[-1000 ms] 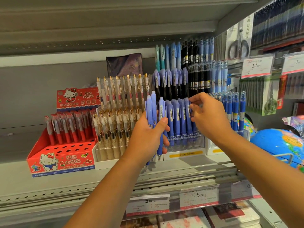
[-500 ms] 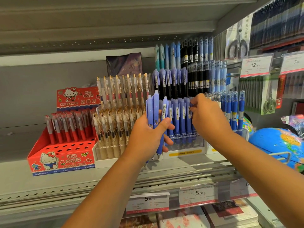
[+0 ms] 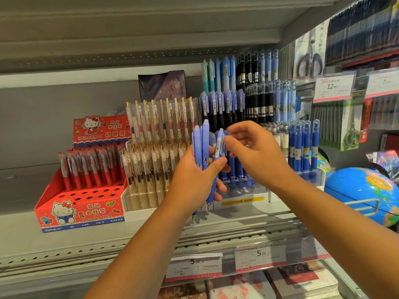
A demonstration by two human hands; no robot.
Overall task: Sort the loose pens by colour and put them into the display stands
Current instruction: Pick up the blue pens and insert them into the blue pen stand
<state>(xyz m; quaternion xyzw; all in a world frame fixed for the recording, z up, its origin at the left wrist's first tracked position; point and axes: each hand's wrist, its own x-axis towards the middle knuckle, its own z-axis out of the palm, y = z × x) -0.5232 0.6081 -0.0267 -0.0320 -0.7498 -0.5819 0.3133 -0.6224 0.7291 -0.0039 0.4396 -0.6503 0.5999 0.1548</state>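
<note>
Against shop shelving (image 3: pixel 64 236), periwinkle pens (image 3: pixel 199 145) are gripped in the left hand (image 3: pixel 192 178), one pinched by the right hand (image 3: pixel 259 156), at eleven o'clock of the clear stand (image 3: pixel 244 188); neighbours could be dragged loose.

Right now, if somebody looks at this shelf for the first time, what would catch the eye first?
First the two hands in the middle: the left hand grips a bunch of light blue pens upright in front of the stands, and the right hand reaches to the top of one of them. Then the red Hello Kitty stand at the left of the shelf, its front holes empty, and the blue globe at the far right.
</note>
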